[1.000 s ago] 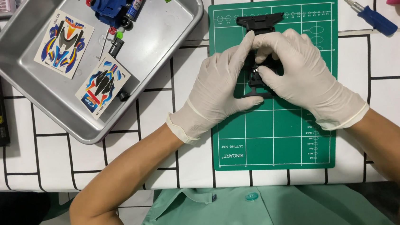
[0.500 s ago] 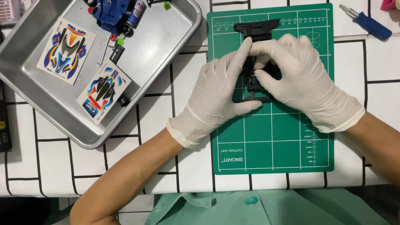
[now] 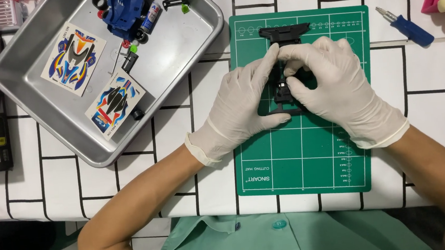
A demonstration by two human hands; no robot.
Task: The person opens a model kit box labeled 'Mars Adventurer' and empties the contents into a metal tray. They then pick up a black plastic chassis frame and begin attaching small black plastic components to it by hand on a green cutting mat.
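Chassis (image 3: 285,94), black plastic, sits on the green cutting mat (image 3: 309,155) on the tiled surface (image 3: 176,139), pinched between your gloved hands. Left hand (image 3: 242,110) has its grip closed on the near and left edges; right hand (image 3: 336,89) is closed over the top, fingertips pressing at the middle. Judged light and stiff, with thin lugs likely brittle, though your fingers hide most of it. Hold the side rails. Gloves may slip on smooth plastic.

White gloved left hand (image 3: 237,110) and right hand (image 3: 339,92), black plastic part (image 3: 285,94), green gridded cutting mat (image 3: 309,155), silver tray (image 3: 46,109), blue screwdriver (image 3: 408,27), white black-lined tablecloth (image 3: 131,174)
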